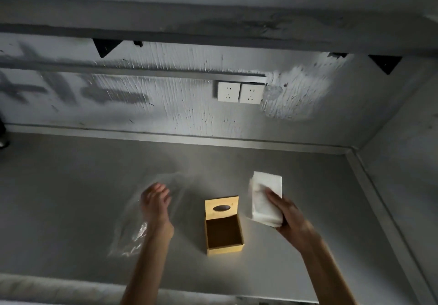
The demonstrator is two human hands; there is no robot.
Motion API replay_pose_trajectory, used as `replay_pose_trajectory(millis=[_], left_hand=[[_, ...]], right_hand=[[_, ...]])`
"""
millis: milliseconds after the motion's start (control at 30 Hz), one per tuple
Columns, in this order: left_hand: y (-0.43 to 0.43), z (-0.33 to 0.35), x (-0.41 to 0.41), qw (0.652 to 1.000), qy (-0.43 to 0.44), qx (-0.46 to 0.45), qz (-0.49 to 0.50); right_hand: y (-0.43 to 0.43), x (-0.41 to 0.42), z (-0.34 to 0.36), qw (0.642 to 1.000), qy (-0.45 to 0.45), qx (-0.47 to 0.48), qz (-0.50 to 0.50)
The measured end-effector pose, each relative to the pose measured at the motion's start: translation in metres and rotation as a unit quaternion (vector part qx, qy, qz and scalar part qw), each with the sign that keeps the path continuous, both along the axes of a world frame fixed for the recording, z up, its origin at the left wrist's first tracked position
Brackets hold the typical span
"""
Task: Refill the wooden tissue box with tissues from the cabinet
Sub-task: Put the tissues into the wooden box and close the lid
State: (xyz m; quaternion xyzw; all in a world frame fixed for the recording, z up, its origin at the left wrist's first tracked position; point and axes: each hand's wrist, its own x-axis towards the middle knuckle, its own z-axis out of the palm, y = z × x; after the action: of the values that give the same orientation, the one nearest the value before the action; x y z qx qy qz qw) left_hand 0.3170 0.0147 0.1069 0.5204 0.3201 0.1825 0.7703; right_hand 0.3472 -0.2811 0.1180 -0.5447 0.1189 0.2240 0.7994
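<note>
The wooden tissue box (224, 234) stands on the grey counter (71, 186), its inside dark and bare. Its lid (221, 207), with an oval slot, is tipped up at the far side. My right hand (288, 217) is just right of the box and grips a stack of white tissues (265, 198) held above the counter. My left hand (155, 201) is left of the box, blurred, fingers curled, over a crumpled clear plastic wrapper (132, 231). Whether it grips the wrapper I cannot tell.
Two white wall sockets (239, 92) sit on the rough grey wall behind the counter. A shelf on black brackets (105, 46) runs overhead. A side wall (403, 162) closes the counter on the right. A dark object (3, 134) shows at the far left edge.
</note>
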Motion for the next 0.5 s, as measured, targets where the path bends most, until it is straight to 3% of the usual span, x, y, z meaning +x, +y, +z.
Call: replay_pose_trajectory(millis=[67, 133, 200, 267, 367, 500], left_hand=[[-0.065, 0.048, 0.021, 0.990, 0.004, 0.002, -0.144], [-0.120, 0.057, 0.034, 0.951, 0.029, 0.030, -0.305], [-0.165, 0.063, 0.040, 0.913, 0.055, 0.027, -0.403], [-0.212, 0.058, 0.041, 0.900, 0.064, -0.014, -0.431], [-0.258, 0.047, 0.038, 0.905, 0.091, 0.003, -0.417], [-0.282, 0.047, 0.046, 0.869, 0.071, 0.077, -0.483]], right_hand=[[-0.014, 0.007, 0.017, 0.999, -0.047, 0.002, 0.014], [-0.023, 0.011, 0.030, 0.996, -0.083, -0.007, 0.023], [-0.038, 0.014, 0.033, 0.993, -0.113, -0.025, 0.032], [-0.054, 0.015, 0.026, 0.988, -0.129, -0.076, 0.027], [-0.077, 0.012, 0.003, 0.985, -0.093, -0.147, -0.008], [-0.105, 0.013, -0.007, 0.997, -0.053, -0.044, -0.035]])
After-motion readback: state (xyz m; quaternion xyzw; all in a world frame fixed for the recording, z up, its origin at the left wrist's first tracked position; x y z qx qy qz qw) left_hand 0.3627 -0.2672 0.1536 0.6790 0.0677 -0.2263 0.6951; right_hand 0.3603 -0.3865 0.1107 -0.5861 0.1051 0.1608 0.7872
